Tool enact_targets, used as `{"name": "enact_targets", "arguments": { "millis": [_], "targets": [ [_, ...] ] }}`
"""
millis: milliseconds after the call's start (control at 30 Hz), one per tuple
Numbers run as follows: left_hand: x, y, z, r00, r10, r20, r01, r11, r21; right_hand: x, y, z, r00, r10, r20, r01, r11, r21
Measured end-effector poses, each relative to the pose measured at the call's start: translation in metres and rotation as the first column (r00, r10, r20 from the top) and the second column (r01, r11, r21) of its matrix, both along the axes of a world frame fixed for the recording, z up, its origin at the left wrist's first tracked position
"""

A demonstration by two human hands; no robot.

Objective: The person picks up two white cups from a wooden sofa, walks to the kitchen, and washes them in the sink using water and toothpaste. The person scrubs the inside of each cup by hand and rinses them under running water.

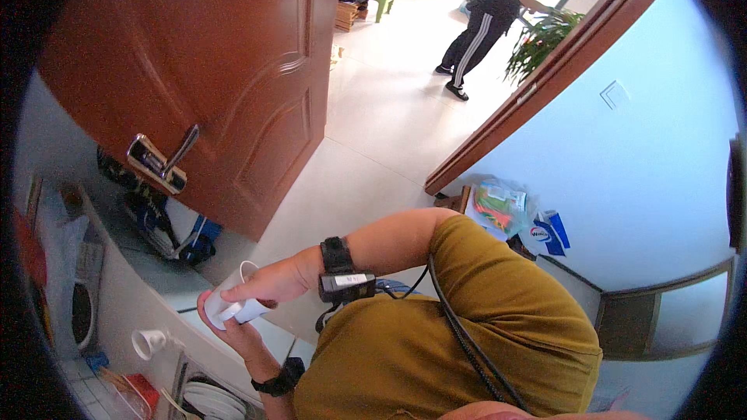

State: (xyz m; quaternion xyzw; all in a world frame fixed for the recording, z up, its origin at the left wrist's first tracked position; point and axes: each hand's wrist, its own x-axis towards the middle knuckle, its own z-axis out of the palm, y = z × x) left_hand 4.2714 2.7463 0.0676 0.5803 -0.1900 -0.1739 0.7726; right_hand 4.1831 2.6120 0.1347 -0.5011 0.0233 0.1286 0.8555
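Note:
Before my torso, both hands are on white cup-like ware. My left hand (240, 335) is below, its fingers wrapped around the outside of a white cup (217, 307). From above, my right hand (271, 281) reaches over it, the thumb lying against the cup; its other fingers are partly hidden. A pale rim shows behind that thumb, and a white part shows below the right hand; I cannot tell whether it is the same cup or a second one. Another white cup (148, 344) lies on its side at the light counter (125, 297), left of my left hand.
White plates (213, 399) stand in a rack at the bottom, near a red container (143, 394). A brown door (233, 70) with a metal handle (166, 163) stands open. Beyond the doorway, a person (487, 17) stands by a leafy plant (543, 41). Plastic bags (505, 204) sit by the wall.

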Motion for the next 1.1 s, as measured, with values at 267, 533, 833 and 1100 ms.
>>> {"name": "enact_targets", "arguments": {
  "millis": [267, 533, 833, 1100],
  "targets": [
    [0.02, -0.039, -0.013, 1.0, -0.013, -0.009, 0.013, 1.0, 0.007, 0.023, -0.054, -0.016, 0.998, -0.014, -0.054, 0.009, 0.996, -0.086],
    [0.021, -0.043, 0.002, 0.898, -0.037, 0.438, 0.013, 0.998, 0.057, 0.045, -0.056, -0.018, 0.985, -0.129, -0.112, 0.124, 0.991, -0.05],
    [0.024, 0.024, 0.039, 0.654, -0.396, -0.644, 0.271, 0.918, -0.29, 0.024, -0.012, 0.006, 0.858, 0.373, 0.354, 0.301, 0.194, -0.934],
    [0.001, 0.067, 0.024, 0.906, 0.022, -0.422, -0.04, 0.999, -0.034, 0.011, 0.079, 0.013, 0.953, 0.123, 0.275, 0.202, 0.42, -0.885]
  ]
}}
